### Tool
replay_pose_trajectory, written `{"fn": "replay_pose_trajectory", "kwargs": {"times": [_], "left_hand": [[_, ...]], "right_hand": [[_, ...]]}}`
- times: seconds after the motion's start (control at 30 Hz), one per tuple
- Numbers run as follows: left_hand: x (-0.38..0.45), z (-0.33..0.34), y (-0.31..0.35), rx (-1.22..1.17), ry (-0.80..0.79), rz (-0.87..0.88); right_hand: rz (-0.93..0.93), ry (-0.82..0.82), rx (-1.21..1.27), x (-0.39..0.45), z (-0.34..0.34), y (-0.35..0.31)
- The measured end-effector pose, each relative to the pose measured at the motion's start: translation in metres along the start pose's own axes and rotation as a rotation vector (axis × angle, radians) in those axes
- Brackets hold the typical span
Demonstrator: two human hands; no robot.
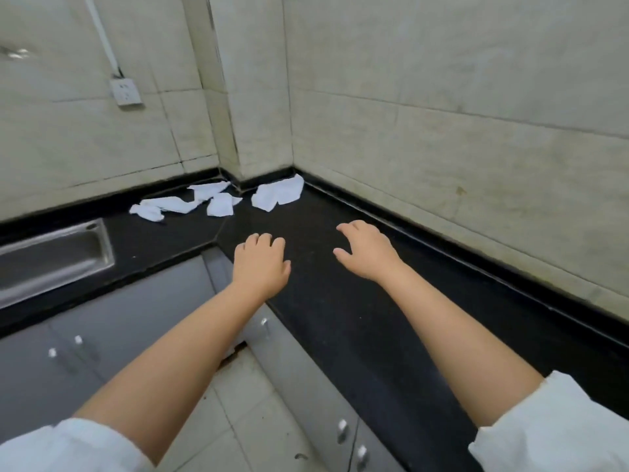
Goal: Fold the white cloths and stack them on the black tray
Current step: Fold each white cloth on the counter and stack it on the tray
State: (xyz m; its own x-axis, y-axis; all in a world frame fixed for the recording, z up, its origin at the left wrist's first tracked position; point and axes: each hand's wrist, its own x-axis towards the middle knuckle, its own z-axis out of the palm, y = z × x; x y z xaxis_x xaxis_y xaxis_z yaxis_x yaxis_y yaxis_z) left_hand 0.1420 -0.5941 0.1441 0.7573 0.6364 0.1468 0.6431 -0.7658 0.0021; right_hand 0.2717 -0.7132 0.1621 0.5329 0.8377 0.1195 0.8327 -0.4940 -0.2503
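Several crumpled white cloths lie on the black countertop [340,301] in the far corner: one [277,195] against the right wall, one [221,205] in the middle, one [208,190] behind it, and a longer one [160,206] at the left. My left hand [260,264] hovers over the counter's front edge, fingers spread, holding nothing. My right hand [366,250] is stretched out beside it, also open with nothing in it. Both hands are short of the cloths. No black tray is in view.
A steel sink [51,257] is set into the counter at the left. Tiled walls meet at a corner pillar [258,97] behind the cloths. A wall socket [126,93] hangs at the upper left. Grey cabinet doors [136,315] and a tiled floor lie below.
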Motion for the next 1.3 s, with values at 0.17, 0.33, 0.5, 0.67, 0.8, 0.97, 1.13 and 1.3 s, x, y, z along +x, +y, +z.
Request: {"fn": "replay_pose_trajectory", "kwargs": {"times": [0.17, 0.33, 0.5, 0.67, 0.8, 0.97, 1.13, 1.3], "left_hand": [[0.085, 0.011, -0.068, 0.013, 0.018, -0.053], [0.180, 0.038, -0.123, 0.021, -0.054, -0.090], [0.269, 0.069, -0.167, 0.020, -0.131, -0.066], [0.363, 0.108, -0.208, 0.000, -0.153, 0.002], [0.445, 0.152, -0.243, -0.046, -0.182, 0.095], [0.537, 0.209, -0.287, -0.146, -0.244, 0.215], [0.582, 0.249, -0.317, -0.224, -0.323, 0.306], [0.618, 0.278, -0.335, -0.282, -0.332, 0.346]], "right_hand": [[-0.037, -0.014, 0.007, 0.110, 0.027, -0.030], [-0.035, -0.049, 0.023, 0.228, 0.050, -0.038], [0.046, -0.124, 0.073, 0.317, 0.084, -0.036], [0.164, -0.174, 0.109, 0.394, 0.129, -0.031], [0.284, -0.179, 0.118, 0.469, 0.176, -0.031], [0.532, -0.175, 0.172, 0.571, 0.240, -0.039], [0.658, -0.186, 0.090, 0.649, 0.294, -0.046], [0.707, -0.115, 0.067, 0.699, 0.335, -0.039]]}}
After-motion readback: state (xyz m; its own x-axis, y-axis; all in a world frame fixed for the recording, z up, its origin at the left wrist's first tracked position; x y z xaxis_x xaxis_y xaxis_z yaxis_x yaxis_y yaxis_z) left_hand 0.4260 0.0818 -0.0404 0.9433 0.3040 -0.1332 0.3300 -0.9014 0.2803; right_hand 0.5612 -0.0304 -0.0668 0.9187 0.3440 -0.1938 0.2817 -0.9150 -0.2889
